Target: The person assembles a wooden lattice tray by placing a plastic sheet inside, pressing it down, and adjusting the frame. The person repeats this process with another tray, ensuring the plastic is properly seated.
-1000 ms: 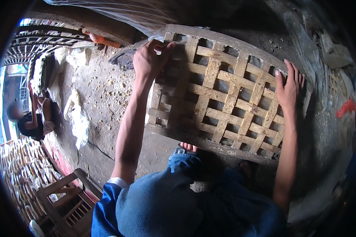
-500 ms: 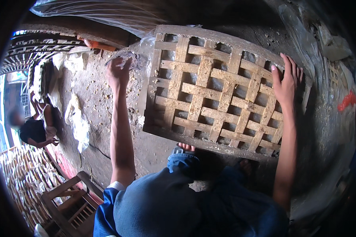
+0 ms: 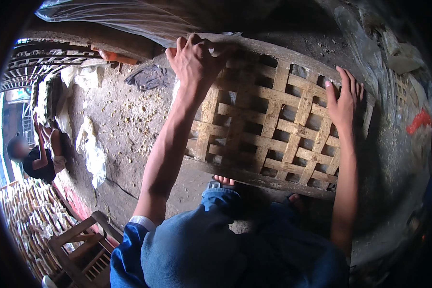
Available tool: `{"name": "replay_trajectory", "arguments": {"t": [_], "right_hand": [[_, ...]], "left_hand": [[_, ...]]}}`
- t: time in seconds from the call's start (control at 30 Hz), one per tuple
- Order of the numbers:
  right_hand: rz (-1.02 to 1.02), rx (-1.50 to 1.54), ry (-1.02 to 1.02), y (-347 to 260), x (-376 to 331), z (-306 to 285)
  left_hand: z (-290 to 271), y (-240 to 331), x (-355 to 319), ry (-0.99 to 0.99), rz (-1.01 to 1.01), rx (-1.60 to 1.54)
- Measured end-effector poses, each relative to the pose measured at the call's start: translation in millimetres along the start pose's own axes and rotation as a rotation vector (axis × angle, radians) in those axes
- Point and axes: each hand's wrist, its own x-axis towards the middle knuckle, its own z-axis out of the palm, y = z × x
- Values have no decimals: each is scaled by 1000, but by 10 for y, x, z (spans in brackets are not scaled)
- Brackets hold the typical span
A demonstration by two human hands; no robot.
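Note:
In front of me is a large wood-framed tray with a woven bamboo lattice, specked with pale crumbs. My left hand is at its far left corner, fingers bent over the frame. At the right end my right hand grips the frame, the thumb on the lattice side and the other fingers over the edge. A crumpled dark cloth or plastic piece lies on the ground left of the tray. My left hand and its shadow hide part of the lattice.
Yellowish crumbs dot the concrete floor. White plastic lies to the left, near another person seated low. A wooden frame stands at lower left beside rows of wrapped pieces. Plastic sheeting hangs at the far side; red plastic lies right.
My left hand has let go of the crumpled dark piece and moved right onto the tray's far left corner. The right hand stays on the frame. The other person has shifted posture.

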Motion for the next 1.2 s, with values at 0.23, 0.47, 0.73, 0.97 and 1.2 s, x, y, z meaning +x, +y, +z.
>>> {"name": "replay_trajectory", "arguments": {"t": [0.23,0.47,0.73,0.97,1.2], "right_hand": [[14,-16,4,23,-11,18],[13,-18,21,-2,-8,42],[8,-35,31,48,-40,74],[11,-49,-21,77,-29,67],[31,-41,-44,98,-45,17]], "left_hand": [[28,3,30,45,69,-78],[163,79,89,20,42,-54],[173,97,135,48,69,-263],[238,76,69,62,54,-271],[-494,-303,70,96,-264,-544]]}}
